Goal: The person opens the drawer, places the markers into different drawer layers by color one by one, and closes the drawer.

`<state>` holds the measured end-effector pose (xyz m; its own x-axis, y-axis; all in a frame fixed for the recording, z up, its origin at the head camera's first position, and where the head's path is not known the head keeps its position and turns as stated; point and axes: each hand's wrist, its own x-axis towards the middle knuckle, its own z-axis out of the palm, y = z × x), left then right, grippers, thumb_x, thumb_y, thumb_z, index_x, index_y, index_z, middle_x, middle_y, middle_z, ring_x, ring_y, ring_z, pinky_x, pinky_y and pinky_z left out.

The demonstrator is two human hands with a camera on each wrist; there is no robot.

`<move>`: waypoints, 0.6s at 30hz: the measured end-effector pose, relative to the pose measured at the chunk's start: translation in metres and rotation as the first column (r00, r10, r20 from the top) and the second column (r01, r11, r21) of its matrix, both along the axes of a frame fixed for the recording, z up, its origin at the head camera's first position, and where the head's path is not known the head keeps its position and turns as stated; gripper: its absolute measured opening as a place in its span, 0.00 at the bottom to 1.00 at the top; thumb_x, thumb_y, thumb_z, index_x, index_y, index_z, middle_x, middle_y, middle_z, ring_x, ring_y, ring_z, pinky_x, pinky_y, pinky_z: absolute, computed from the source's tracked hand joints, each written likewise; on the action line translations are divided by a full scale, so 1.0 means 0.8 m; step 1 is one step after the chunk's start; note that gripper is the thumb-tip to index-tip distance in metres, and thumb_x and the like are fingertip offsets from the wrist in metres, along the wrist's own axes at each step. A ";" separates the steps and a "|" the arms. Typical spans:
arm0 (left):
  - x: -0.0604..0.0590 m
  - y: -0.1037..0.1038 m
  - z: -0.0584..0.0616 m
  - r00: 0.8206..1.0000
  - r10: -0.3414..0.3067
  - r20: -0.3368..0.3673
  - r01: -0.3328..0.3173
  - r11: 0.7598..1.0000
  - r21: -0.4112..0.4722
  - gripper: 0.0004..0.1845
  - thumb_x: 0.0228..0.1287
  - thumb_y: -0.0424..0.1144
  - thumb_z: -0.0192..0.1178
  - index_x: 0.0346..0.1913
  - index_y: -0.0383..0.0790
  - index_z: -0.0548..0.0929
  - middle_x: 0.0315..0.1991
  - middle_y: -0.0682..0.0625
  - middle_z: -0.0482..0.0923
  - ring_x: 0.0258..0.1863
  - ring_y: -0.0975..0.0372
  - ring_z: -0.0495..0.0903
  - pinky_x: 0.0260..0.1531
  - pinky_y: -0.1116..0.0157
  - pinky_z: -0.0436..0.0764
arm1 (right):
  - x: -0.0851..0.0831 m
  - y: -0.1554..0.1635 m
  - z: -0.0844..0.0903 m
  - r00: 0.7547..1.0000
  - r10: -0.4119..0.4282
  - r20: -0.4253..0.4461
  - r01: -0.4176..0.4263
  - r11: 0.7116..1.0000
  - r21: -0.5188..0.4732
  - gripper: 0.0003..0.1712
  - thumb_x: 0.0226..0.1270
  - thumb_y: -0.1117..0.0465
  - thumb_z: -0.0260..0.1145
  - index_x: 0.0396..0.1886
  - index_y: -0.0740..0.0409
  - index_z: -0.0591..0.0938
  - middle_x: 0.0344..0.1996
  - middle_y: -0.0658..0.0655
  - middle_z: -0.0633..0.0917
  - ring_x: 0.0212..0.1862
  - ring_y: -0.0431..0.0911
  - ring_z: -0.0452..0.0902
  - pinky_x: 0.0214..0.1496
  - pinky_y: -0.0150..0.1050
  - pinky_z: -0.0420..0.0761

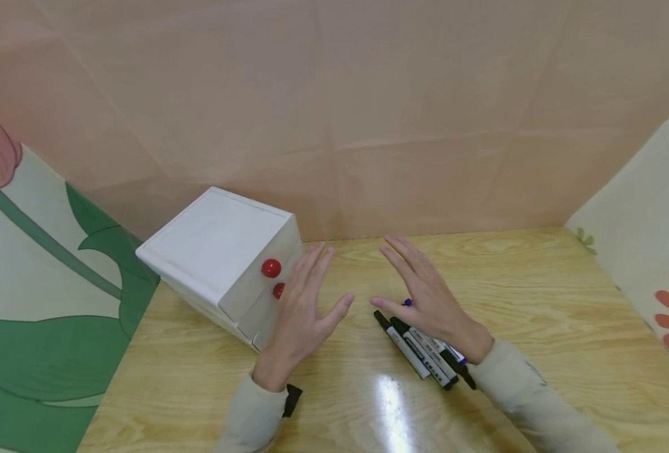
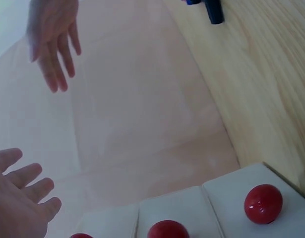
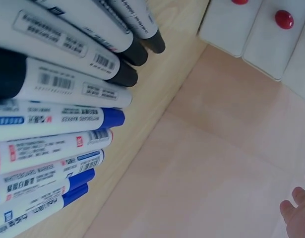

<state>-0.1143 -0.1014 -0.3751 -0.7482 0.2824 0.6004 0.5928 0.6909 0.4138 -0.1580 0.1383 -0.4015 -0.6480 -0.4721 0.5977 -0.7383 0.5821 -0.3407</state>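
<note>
the markers (image 1: pixel 425 352) are laid side by side on the counter (image 1: pixel 538 296), long axes slanting toward the box (image 1: pixel 221 258), directly under the right hand (image 1: pixel 425 296); the left hand (image 1: pixel 303 302) is nearer the box. both hands are held flat, nothing grasped.

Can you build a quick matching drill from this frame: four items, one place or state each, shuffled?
Column 1:
1. left hand
2. right hand
3. drawer box
4. markers

Column 2:
A. lying in a row on the wooden table
B. fingers straight, in front of the red knobs
C. open, above the pens
D. white, at the back left by the wall, drawers closed

Pairs: 1-B, 2-C, 3-D, 4-A
</note>
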 end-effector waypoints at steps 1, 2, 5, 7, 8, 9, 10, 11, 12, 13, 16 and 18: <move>0.001 -0.001 0.001 1.000 0.000 -0.014 0.000 1.000 0.000 0.38 0.65 0.49 0.60 0.74 0.38 0.63 0.75 0.41 0.62 0.77 0.48 0.58 0.76 0.42 0.60 | 0.000 -0.002 0.000 1.000 0.000 -0.005 0.000 1.000 0.000 0.50 0.67 0.28 0.54 0.76 0.57 0.61 0.77 0.59 0.61 0.78 0.59 0.54 0.77 0.62 0.59; 0.002 -0.002 0.003 1.000 -0.001 -0.024 0.001 1.000 0.000 0.38 0.65 0.49 0.60 0.74 0.38 0.63 0.75 0.41 0.62 0.76 0.48 0.58 0.75 0.42 0.61 | 0.000 -0.003 0.000 1.000 0.004 -0.011 -0.004 1.000 -0.004 0.50 0.67 0.28 0.53 0.76 0.57 0.62 0.77 0.59 0.62 0.77 0.59 0.54 0.77 0.61 0.59; 0.006 -0.006 0.007 0.999 0.006 -0.045 -0.006 1.000 0.005 0.38 0.65 0.50 0.60 0.74 0.39 0.63 0.75 0.41 0.63 0.76 0.49 0.59 0.75 0.43 0.62 | -0.001 -0.007 -0.001 1.000 0.013 -0.027 -0.014 1.000 -0.012 0.50 0.67 0.27 0.52 0.76 0.59 0.62 0.76 0.60 0.62 0.77 0.60 0.55 0.77 0.62 0.60; 0.008 -0.009 0.010 0.998 0.011 -0.055 -0.011 1.000 0.011 0.38 0.65 0.50 0.60 0.74 0.39 0.63 0.74 0.41 0.63 0.76 0.49 0.60 0.74 0.43 0.63 | -0.002 -0.010 -0.001 0.999 0.020 -0.032 -0.020 1.000 -0.017 0.50 0.68 0.27 0.52 0.75 0.59 0.63 0.76 0.60 0.62 0.77 0.60 0.55 0.77 0.63 0.60; 0.009 -0.010 0.011 0.998 0.016 -0.055 -0.015 1.000 0.014 0.38 0.66 0.50 0.60 0.74 0.39 0.63 0.74 0.41 0.63 0.76 0.49 0.60 0.74 0.43 0.64 | -0.002 -0.011 -0.001 0.999 0.023 -0.033 -0.024 1.000 -0.020 0.50 0.68 0.28 0.52 0.75 0.59 0.63 0.76 0.60 0.62 0.77 0.60 0.55 0.76 0.63 0.61; 0.010 -0.011 0.012 0.998 0.017 -0.057 -0.016 1.000 0.018 0.38 0.66 0.50 0.59 0.74 0.39 0.63 0.74 0.41 0.64 0.75 0.48 0.60 0.74 0.42 0.64 | -0.002 -0.012 -0.001 0.999 0.025 -0.031 -0.026 0.999 -0.023 0.49 0.68 0.28 0.52 0.75 0.59 0.63 0.76 0.60 0.62 0.77 0.60 0.54 0.76 0.63 0.60; 0.011 -0.013 0.013 0.998 0.014 -0.061 -0.012 1.000 0.022 0.37 0.67 0.51 0.59 0.74 0.38 0.63 0.74 0.41 0.64 0.75 0.47 0.61 0.74 0.42 0.64 | -0.001 -0.014 0.000 0.999 0.027 -0.028 -0.028 0.999 -0.025 0.49 0.68 0.28 0.52 0.75 0.59 0.63 0.76 0.60 0.62 0.77 0.60 0.54 0.76 0.64 0.60; 0.012 -0.014 0.015 0.997 0.012 -0.072 -0.011 1.000 0.024 0.37 0.68 0.52 0.57 0.74 0.38 0.63 0.74 0.40 0.64 0.75 0.46 0.61 0.73 0.41 0.64 | -0.001 -0.015 0.000 0.999 0.028 -0.025 -0.028 0.999 -0.026 0.49 0.68 0.28 0.53 0.75 0.58 0.63 0.76 0.59 0.62 0.78 0.59 0.54 0.76 0.64 0.60; 0.013 -0.015 0.016 0.997 0.011 -0.077 -0.009 1.000 0.027 0.36 0.70 0.53 0.56 0.74 0.37 0.63 0.73 0.40 0.65 0.74 0.46 0.61 0.73 0.41 0.64 | -0.001 -0.015 0.001 0.999 0.029 -0.020 -0.030 0.999 -0.028 0.49 0.68 0.29 0.53 0.75 0.58 0.63 0.76 0.59 0.62 0.78 0.59 0.54 0.76 0.64 0.60; 0.014 -0.017 0.017 0.997 0.012 -0.082 -0.009 0.999 0.030 0.36 0.71 0.55 0.54 0.74 0.37 0.63 0.73 0.40 0.65 0.74 0.46 0.62 0.73 0.41 0.64 | 0.000 -0.016 0.002 0.999 0.030 -0.014 -0.030 0.999 -0.030 0.49 0.68 0.29 0.54 0.75 0.58 0.63 0.76 0.59 0.62 0.78 0.59 0.54 0.77 0.63 0.60; 0.017 -0.020 0.021 0.995 0.011 -0.104 -0.006 0.999 0.047 0.37 0.73 0.59 0.48 0.73 0.36 0.64 0.72 0.40 0.66 0.73 0.45 0.63 0.73 0.42 0.64 | 0.001 -0.019 0.004 1.000 0.031 0.006 -0.031 0.999 -0.031 0.49 0.67 0.29 0.54 0.76 0.57 0.63 0.77 0.58 0.62 0.78 0.59 0.53 0.77 0.63 0.59; 0.018 -0.023 0.023 0.994 0.017 -0.108 -0.010 0.998 0.061 0.37 0.73 0.61 0.47 0.73 0.37 0.64 0.72 0.41 0.66 0.73 0.45 0.63 0.74 0.43 0.64 | 0.001 -0.021 0.005 0.999 0.032 0.016 -0.032 0.999 -0.034 0.49 0.67 0.29 0.55 0.76 0.57 0.62 0.77 0.58 0.61 0.78 0.59 0.53 0.78 0.62 0.58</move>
